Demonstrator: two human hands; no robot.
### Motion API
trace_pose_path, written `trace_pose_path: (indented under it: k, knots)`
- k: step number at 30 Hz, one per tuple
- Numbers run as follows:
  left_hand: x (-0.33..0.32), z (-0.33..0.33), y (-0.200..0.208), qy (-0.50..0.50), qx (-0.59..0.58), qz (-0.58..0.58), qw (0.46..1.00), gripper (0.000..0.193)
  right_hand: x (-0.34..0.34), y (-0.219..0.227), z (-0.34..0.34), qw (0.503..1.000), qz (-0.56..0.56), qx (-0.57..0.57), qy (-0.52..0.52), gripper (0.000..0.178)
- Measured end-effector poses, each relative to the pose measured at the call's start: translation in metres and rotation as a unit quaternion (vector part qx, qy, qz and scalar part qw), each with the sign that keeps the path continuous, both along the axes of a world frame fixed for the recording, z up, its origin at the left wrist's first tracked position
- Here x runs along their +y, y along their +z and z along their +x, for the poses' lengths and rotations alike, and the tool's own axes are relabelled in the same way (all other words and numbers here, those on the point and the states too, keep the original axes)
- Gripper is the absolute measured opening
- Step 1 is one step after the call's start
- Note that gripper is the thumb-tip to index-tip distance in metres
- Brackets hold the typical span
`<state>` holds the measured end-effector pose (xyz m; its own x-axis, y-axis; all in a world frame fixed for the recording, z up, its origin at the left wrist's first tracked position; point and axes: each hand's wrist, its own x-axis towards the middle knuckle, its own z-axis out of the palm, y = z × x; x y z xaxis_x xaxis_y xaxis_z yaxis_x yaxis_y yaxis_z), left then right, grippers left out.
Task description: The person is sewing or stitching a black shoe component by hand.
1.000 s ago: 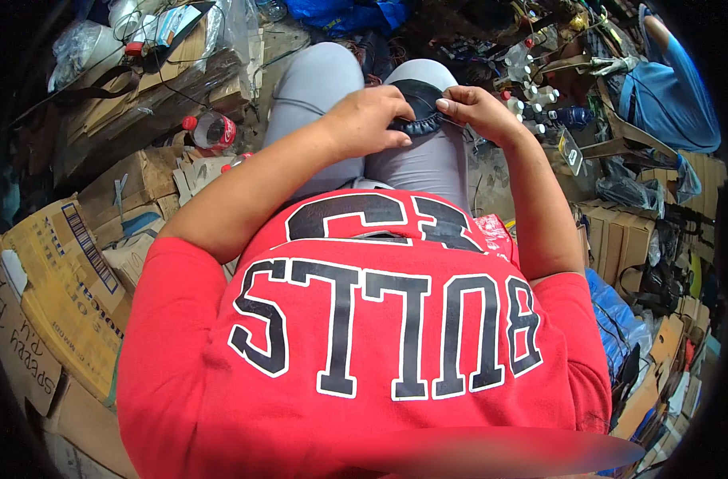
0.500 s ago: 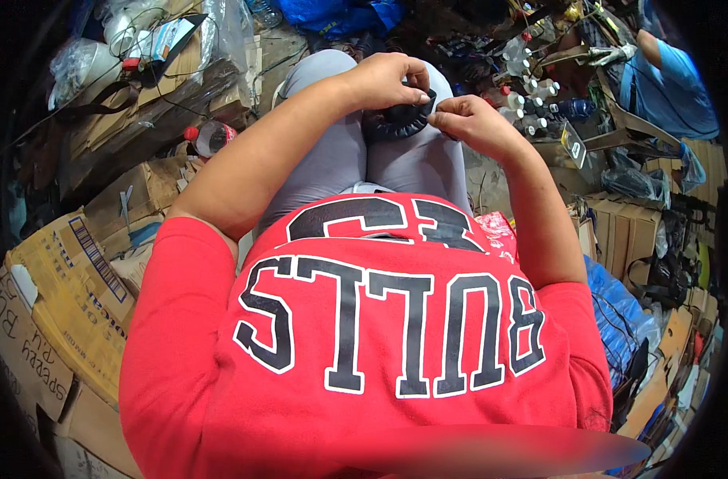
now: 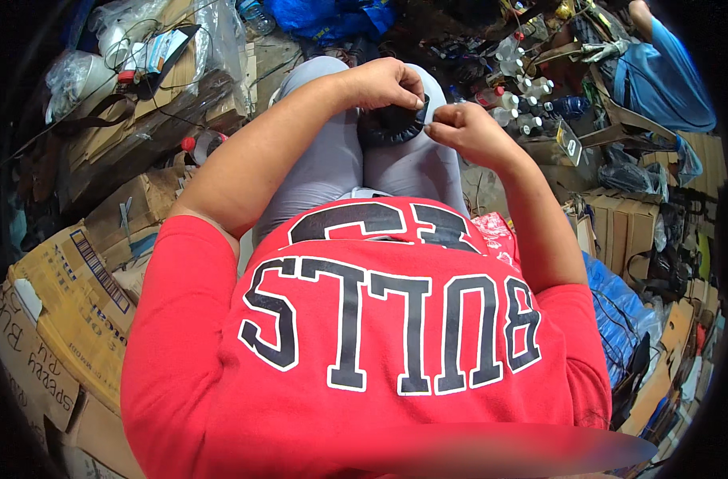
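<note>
On my thighs lies a black, shiny, curved piece (image 3: pixel 396 136) with a gathered-looking rim, like a shoe upper; its exact kind does not show clearly. My left hand (image 3: pixel 386 84) arches over its far side, fingers curled and thumb against its upper right edge. To the right, my right hand (image 3: pixel 469 130) has thumb and forefinger pinched together right beside the same edge. Whatever may lie between those fingertips is too small to make out. Part of the black piece is hidden under my left hand.
Several plastic bottles (image 3: pixel 531 104) stand ahead on the right, near a person in blue clothing (image 3: pixel 667 80). Cardboard boxes (image 3: pixel 76 295) are piled on the left. A red-capped bottle (image 3: pixel 207 147) lies by my left forearm. Blue plastic sheeting (image 3: pixel 332 17) lies ahead.
My right hand has shifted slightly left and down, still pinched. The left hand stays at the black piece, which has tilted a little. The view has moved slightly.
</note>
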<state>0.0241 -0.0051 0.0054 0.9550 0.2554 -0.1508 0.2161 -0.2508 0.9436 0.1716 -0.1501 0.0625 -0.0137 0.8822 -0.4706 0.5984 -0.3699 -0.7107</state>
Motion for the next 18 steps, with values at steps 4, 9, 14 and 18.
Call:
trace_pose_path:
  k: [4, 9, 14, 18]
  knots:
    - [0.003, -0.008, -0.006, 0.043, -0.003, 0.019, 0.999, 0.017, -0.019, 0.032, 0.015, 0.989, 0.092, 0.112, -0.015, 0.025]
    - [0.010, -0.011, 0.000, 0.012, 0.020, -0.082, 0.996, 0.024, -0.026, 0.011, 0.005, 0.974, 0.222, 0.026, -0.033, 0.021]
    - [0.013, -0.015, 0.006, 0.000, 0.067, -0.105, 0.992, 0.028, -0.015, 0.000, -0.005, 0.973, 0.202, -0.113, -0.012, 0.017]
    - [0.012, -0.018, 0.008, 0.010, 0.069, -0.096, 0.993, 0.029, -0.009, -0.001, -0.007, 0.974, 0.192, -0.121, -0.005, 0.017]
